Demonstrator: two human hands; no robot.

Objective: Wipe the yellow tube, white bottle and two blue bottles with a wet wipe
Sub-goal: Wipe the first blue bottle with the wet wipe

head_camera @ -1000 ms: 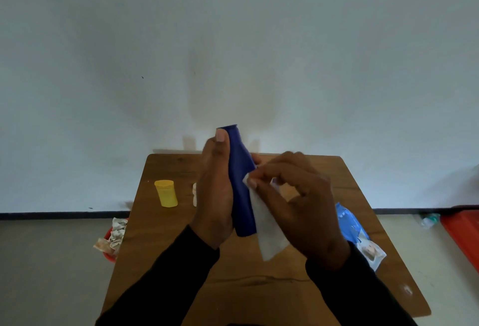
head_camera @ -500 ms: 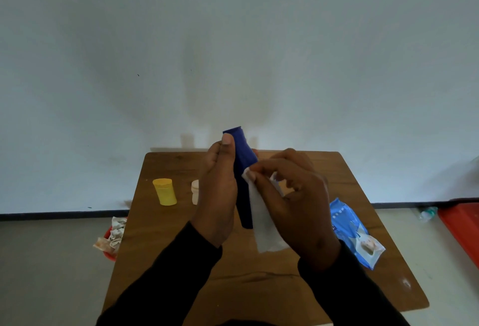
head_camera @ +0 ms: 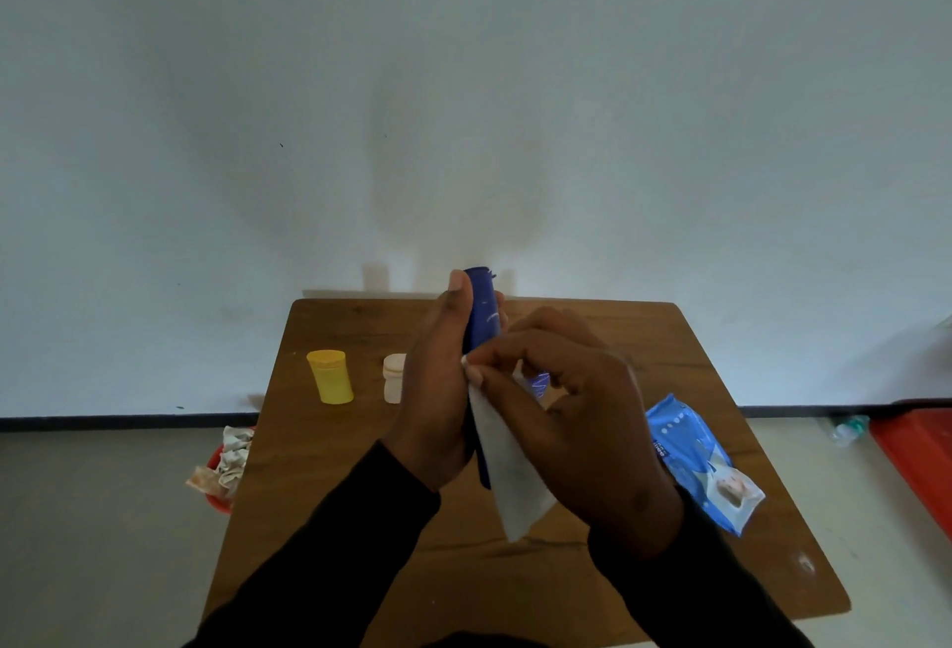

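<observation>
Left grip (head_camera: 438, 390) clamps blue bottle (head_camera: 481, 307); right grip (head_camera: 566, 421) pinches wet wipe (head_camera: 507, 472); yellow tube (head_camera: 330, 376), wipes pack (head_camera: 695, 462) aside.

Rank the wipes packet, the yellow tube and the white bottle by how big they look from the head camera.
1. Wipes packet, though it lies nearer the camera.
2. Yellow tube.
3. White bottle, partly hidden behind the left hand, so its full size is unsure.

Left hand (head_camera: 438, 390) raised, fingers wrapped in a grip, right hand (head_camera: 572, 415) beside it, fingertips pinched, dark sleeves
</observation>
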